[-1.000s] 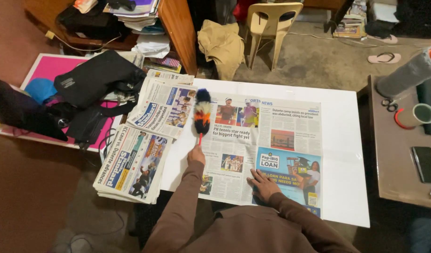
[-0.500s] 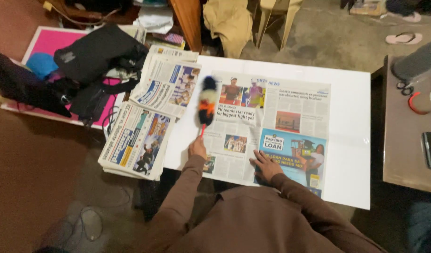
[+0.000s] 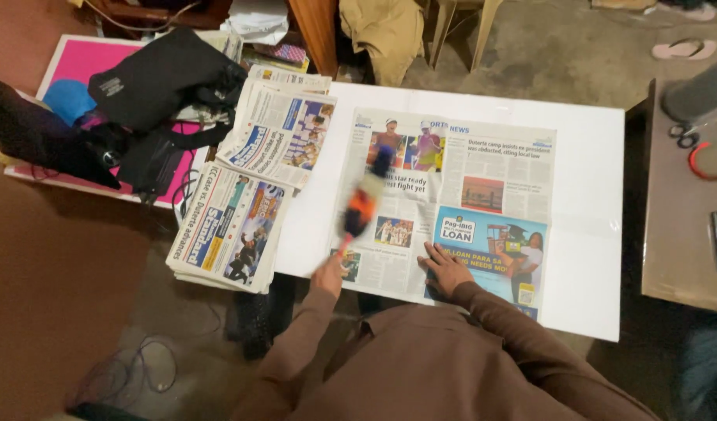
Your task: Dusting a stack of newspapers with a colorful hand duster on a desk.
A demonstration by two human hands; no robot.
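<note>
Your left hand (image 3: 327,274) is closed around the thin handle of the multicoloured feather duster (image 3: 364,204), whose fluffy orange, dark and blue head blurs over the left page of the open newspaper spread (image 3: 452,195) lying flat on the white rectangular counter (image 3: 592,234). Your right hand (image 3: 444,269) presses flat, fingers spread, on the lower middle of that spread, near the blue advertisement; it grips nothing, it only pins the paper.

To do this sweep well, keep that flat hand firm (the paper is light and will likely skid or crease otherwise). Let the duster's head brush the sheet lightly, stroking away from the pinning hand toward the free edge, so the page stays taut rather than bunching. Hold the handle loosely enough that the feathers flex.

Mind the stacks of folded newspapers (image 3: 241,210) overhanging the counter's left edge, just beside the duster's path: a wide swing could nudge them off. The black bags (image 3: 148,86) on the pink board (image 3: 62,62) lie farther left, well apart.
</note>
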